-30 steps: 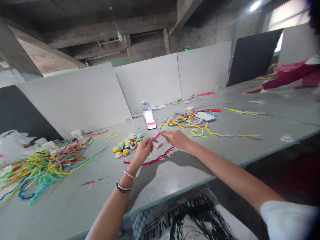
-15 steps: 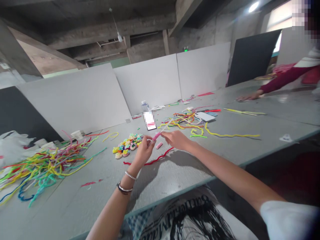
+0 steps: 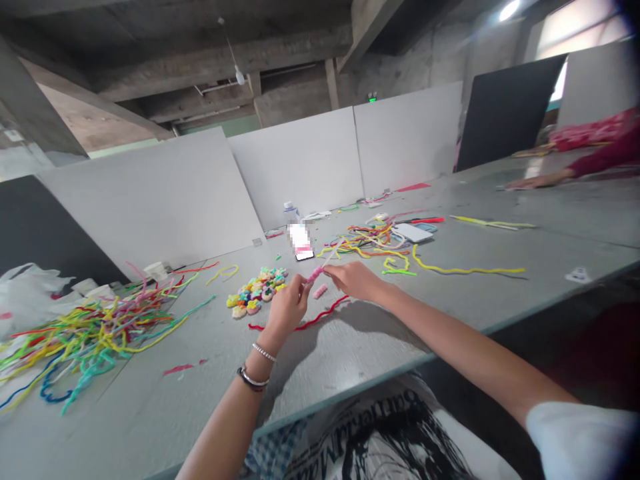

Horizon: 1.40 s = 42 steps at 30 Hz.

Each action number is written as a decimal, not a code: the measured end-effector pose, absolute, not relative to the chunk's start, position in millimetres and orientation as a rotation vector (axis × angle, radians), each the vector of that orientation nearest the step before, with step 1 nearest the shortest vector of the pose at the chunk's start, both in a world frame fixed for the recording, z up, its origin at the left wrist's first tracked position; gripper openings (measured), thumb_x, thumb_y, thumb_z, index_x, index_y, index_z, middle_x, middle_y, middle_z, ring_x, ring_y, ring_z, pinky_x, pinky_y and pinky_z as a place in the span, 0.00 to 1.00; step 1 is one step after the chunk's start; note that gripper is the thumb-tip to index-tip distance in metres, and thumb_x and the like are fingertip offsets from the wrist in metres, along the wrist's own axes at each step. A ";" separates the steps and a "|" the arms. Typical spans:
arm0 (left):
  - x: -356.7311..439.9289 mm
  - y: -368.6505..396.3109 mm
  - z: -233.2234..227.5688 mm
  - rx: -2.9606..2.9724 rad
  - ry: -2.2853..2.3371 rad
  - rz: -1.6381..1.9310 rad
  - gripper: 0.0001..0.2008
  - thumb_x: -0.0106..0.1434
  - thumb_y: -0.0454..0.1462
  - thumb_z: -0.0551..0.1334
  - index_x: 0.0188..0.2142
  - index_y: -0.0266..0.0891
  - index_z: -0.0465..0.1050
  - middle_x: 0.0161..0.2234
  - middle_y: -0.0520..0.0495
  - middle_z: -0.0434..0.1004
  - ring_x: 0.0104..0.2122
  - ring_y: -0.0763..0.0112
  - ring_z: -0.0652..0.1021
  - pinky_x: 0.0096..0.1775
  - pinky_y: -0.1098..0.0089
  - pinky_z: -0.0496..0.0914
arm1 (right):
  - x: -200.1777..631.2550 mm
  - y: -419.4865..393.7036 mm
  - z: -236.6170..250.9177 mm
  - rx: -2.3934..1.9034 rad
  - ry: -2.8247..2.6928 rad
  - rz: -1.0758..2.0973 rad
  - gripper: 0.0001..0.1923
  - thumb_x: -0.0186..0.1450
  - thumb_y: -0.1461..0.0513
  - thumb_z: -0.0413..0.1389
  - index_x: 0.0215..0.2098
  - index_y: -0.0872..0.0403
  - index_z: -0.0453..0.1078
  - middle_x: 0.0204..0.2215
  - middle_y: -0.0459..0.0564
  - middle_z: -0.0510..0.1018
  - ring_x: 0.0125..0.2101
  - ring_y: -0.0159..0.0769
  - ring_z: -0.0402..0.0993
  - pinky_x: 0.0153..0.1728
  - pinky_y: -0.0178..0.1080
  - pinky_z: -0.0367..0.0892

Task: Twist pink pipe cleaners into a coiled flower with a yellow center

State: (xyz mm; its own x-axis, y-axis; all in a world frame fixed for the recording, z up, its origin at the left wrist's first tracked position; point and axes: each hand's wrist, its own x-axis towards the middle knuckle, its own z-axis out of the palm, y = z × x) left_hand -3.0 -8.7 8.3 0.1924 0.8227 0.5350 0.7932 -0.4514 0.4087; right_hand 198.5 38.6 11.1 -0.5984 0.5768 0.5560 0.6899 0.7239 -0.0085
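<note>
Above the table (image 3: 150,427), the left hand (image 3: 287,307) was clamped on the pink coil (image 3: 315,274), apparently to steady it at the pale rod (image 3: 332,253). The right hand's (image 3: 353,279) grip, beside it, could not be told.

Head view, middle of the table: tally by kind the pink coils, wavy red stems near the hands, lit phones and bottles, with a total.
Pink coils: 2 (a held coil at the left hand, a loose coil lying nearby)
Wavy red stem: 1
Lit phone: 1
Bottle: 1
Total: 5
</note>
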 end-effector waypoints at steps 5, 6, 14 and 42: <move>-3.0 -10.0 8.6 2.533 1.733 1.018 0.12 0.66 0.44 0.48 0.38 0.43 0.65 0.24 0.49 0.71 0.22 0.69 0.70 0.25 0.72 0.50 | 199.1 40.9 8.5 -0.957 -2.397 -0.284 0.16 0.66 0.65 0.45 0.50 0.54 0.66 0.28 0.50 0.78 0.25 0.34 0.70 0.25 0.34 0.49; -2.9 -9.9 8.6 2.545 1.746 1.005 0.12 0.66 0.44 0.48 0.39 0.43 0.65 0.24 0.49 0.72 0.22 0.69 0.70 0.25 0.73 0.50 | 199.2 41.2 8.2 -0.951 -2.399 -0.280 0.16 0.66 0.66 0.45 0.50 0.54 0.66 0.28 0.49 0.78 0.25 0.34 0.70 0.25 0.34 0.49; -1.5 -12.8 10.9 2.570 1.876 0.870 0.14 0.67 0.44 0.46 0.42 0.42 0.65 0.27 0.49 0.75 0.24 0.69 0.73 0.26 0.73 0.55 | 199.2 43.1 6.7 -0.914 -2.385 -0.301 0.17 0.64 0.67 0.47 0.50 0.53 0.66 0.29 0.49 0.78 0.26 0.34 0.71 0.24 0.33 0.49; -0.7 -13.8 13.2 2.539 1.907 0.853 0.11 0.66 0.40 0.47 0.40 0.42 0.66 0.25 0.50 0.74 0.25 0.69 0.74 0.27 0.74 0.57 | 200.2 39.8 10.4 -0.826 -2.357 -0.215 0.14 0.65 0.67 0.47 0.47 0.53 0.67 0.27 0.48 0.77 0.25 0.32 0.69 0.26 0.33 0.51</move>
State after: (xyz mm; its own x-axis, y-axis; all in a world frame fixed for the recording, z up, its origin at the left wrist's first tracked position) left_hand -0.7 -13.8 13.2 0.1973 0.8531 0.4830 0.9288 -0.3203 0.1864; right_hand 200.2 39.8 10.4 -0.6095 0.5084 0.6083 0.6101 0.7908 -0.0497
